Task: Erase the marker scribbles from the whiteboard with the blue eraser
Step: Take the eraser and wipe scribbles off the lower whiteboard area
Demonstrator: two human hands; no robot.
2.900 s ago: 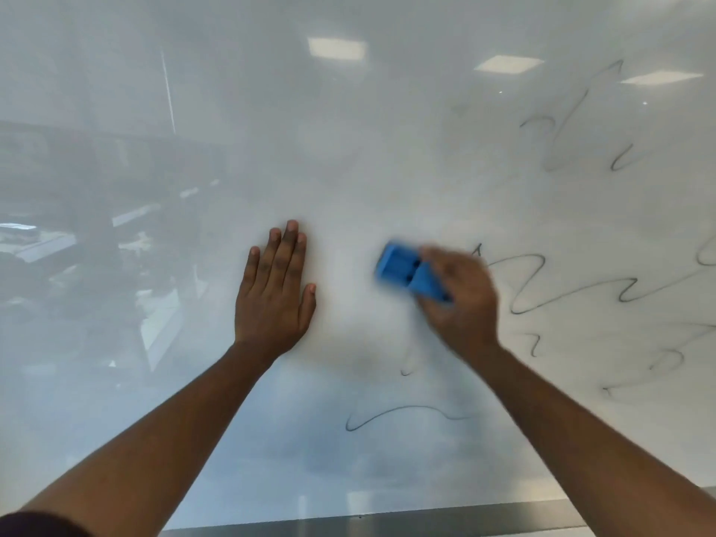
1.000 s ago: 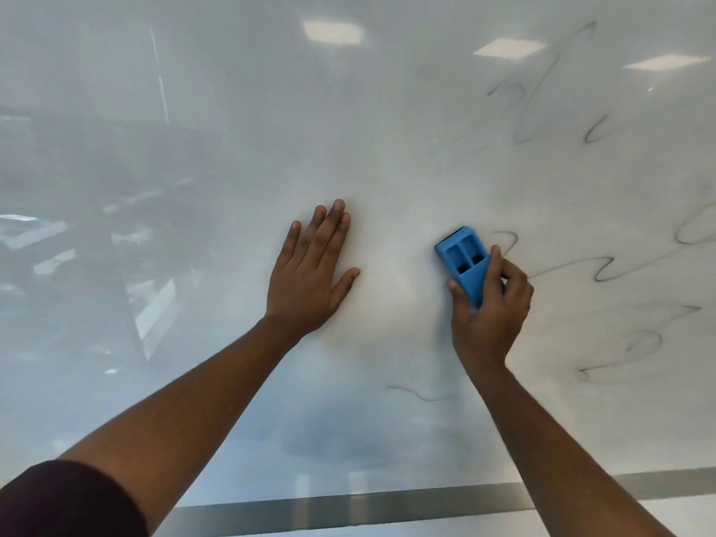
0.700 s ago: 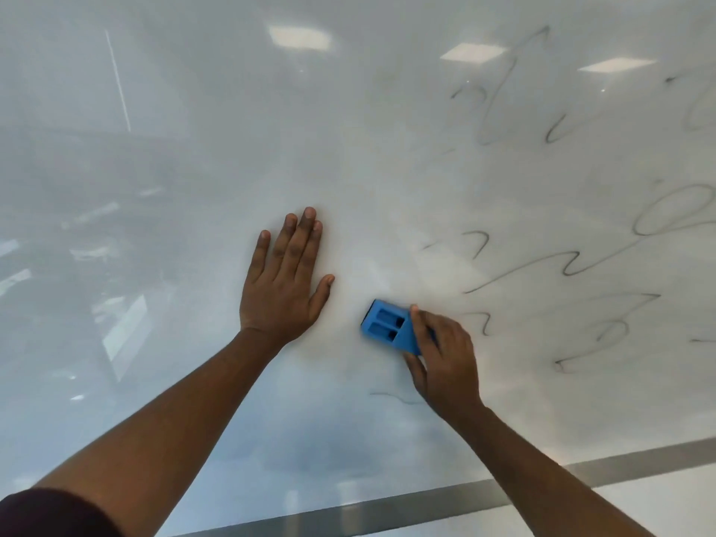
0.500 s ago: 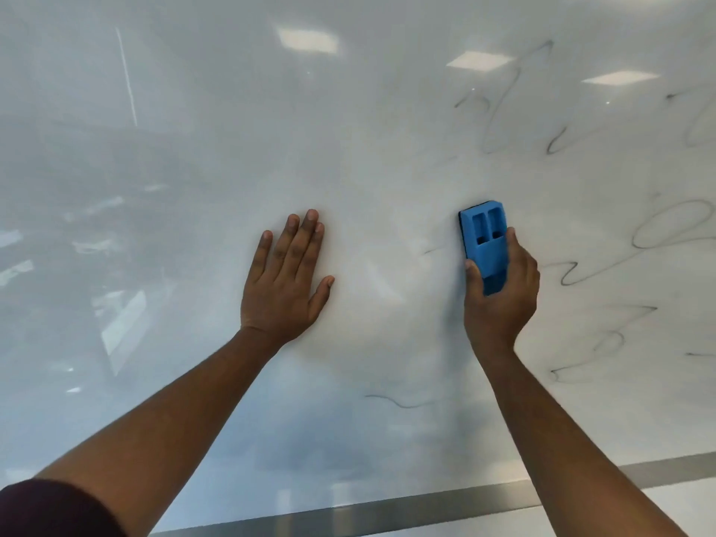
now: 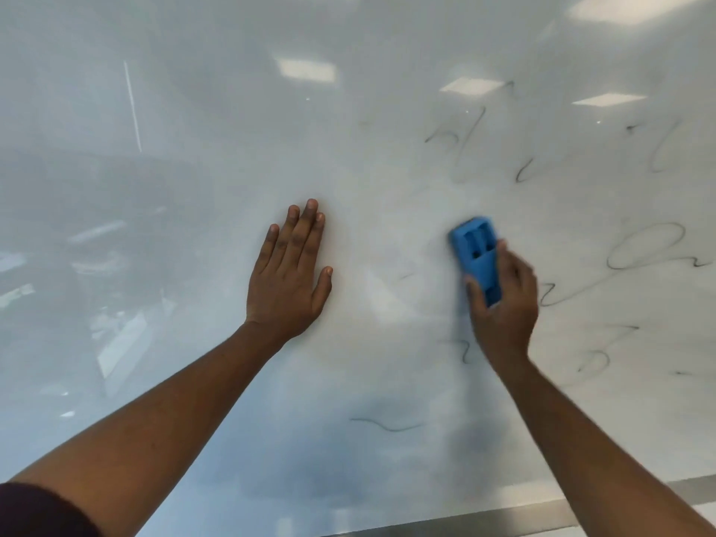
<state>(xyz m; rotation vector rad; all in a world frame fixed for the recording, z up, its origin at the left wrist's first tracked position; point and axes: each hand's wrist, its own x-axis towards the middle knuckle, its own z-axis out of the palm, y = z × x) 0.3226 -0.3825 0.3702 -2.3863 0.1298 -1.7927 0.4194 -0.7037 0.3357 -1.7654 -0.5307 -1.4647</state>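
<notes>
Progress: you are partway through, by my reading. The stretch of whiteboard [image 5: 201, 110] around and to the left of your hands reads as free of marker lines, with only a faint grey haze low in the middle.
Left to do: most of the marker scribbles [image 5: 643, 250] sit to the right of the eraser, a loop and a long wavy line, with fainter strokes [image 5: 523, 174] higher up and a crossed squiggle [image 5: 596, 356] lower right. A short curl [image 5: 465, 352] shows just beside your right wrist, and one thin wavy stroke [image 5: 387, 425] lies low in the middle, well apart from the rest.
Eraser: the blue eraser [image 5: 477, 254] is against the board, upright and leaning a little left, its two recessed slots facing you. It is at the left edge of the scribbled area.
Right hand: your right hand [image 5: 505, 308] grips the eraser's lower half, thumb on its left side and fingers curled round the right. The hand is blurred, so I cannot tell the fingers apart.
Left hand: your left hand [image 5: 290, 279] lies flat on the board, fingers straight and close together, thumb spread, holding nothing. I take it as a brace.
Surface: glossy and white, near vertical, with a metal strip [image 5: 445, 523] along the bottom edge.
Room: the gloss mirrors ceiling light panels [image 5: 306, 69] near the top and dim furniture shapes [image 5: 97, 246] at left, too hazy to name.
</notes>
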